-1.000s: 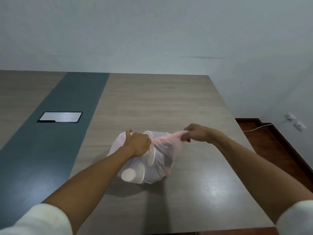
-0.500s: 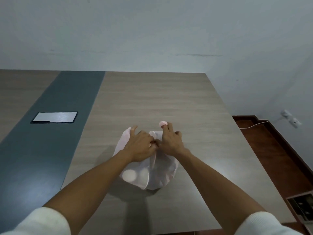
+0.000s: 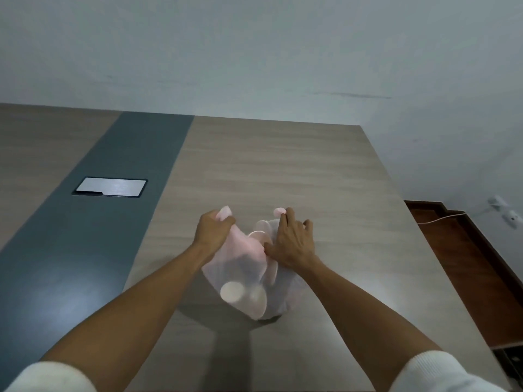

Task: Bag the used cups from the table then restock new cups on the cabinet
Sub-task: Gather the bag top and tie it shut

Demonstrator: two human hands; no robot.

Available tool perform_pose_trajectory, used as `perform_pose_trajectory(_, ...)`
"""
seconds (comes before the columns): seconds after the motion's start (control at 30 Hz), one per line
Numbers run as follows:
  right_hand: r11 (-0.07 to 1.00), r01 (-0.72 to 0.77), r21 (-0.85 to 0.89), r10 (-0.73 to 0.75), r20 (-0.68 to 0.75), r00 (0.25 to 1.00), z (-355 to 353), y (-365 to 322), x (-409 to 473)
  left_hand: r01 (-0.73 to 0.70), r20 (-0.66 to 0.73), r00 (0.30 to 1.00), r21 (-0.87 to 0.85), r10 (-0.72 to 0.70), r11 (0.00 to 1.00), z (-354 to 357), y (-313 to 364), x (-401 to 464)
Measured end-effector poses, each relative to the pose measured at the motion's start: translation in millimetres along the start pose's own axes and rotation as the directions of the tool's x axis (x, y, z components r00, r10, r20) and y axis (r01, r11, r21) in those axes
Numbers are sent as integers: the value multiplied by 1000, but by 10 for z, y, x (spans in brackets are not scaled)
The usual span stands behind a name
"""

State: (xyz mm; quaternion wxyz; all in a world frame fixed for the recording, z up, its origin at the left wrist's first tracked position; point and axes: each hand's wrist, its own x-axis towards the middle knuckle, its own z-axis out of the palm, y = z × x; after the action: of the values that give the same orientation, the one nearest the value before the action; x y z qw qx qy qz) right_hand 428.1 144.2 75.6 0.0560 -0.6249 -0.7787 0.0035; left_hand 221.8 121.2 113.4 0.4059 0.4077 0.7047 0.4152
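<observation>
Head view: wood-grain table (image 3: 283, 171) with a grey-blue strip and a metal cable hatch (image 3: 111, 187) — pale wall behind, reddish floor at right. Near centre sits a translucent pink bag (image 3: 243, 267) of cups (image 3: 232, 291); left hand (image 3: 213, 232) and right hand (image 3: 294, 241) each grip a handle. No readable writing.

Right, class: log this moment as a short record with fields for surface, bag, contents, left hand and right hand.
surface: wooden table with a grey strip
bag: translucent pink plastic bag, resting on the table
contents: white disposable cups, lying on their sides
left hand: left hand grips one bag handle
right hand: right hand holds the other handle, fingers on the bag top
</observation>
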Motion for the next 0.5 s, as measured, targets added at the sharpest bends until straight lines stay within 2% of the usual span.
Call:
perform_pose_trajectory(0.1,998,-16,-68,16,7,1000,22,-116,-28,-170,47,984,-8,170,985,186,295,-153)
perform_pose_trajectory(0.17,993,10,-117,-8,24,1000,7,-168,-16,-223,107,967,-83,231,971,367,454,-284)
perform_pose_trajectory(0.27,990,93,-107,-88,53,995,1,-118,15,-279,97,953,-100,288,955,614,498,-347)
perform_pose_trajectory(0.3,992,119,-47,-116,74,991,-10,-77,31,-324,125,936,-63,330,944,648,483,-341)
perform_pose_trajectory(0.37,971,112,209,-133,87,987,-63,29,60,-454,197,882,114,428,884,647,446,-347)
perform_pose_trajectory(0.43,875,62,480,-76,8,997,-127,130,85,-601,276,797,273,538,751,604,408,-330)
perform_pose_trajectory(0.5,734,22,679,9,-41,999,-203,198,121,-702,331,712,305,620,643,579,370,-311)
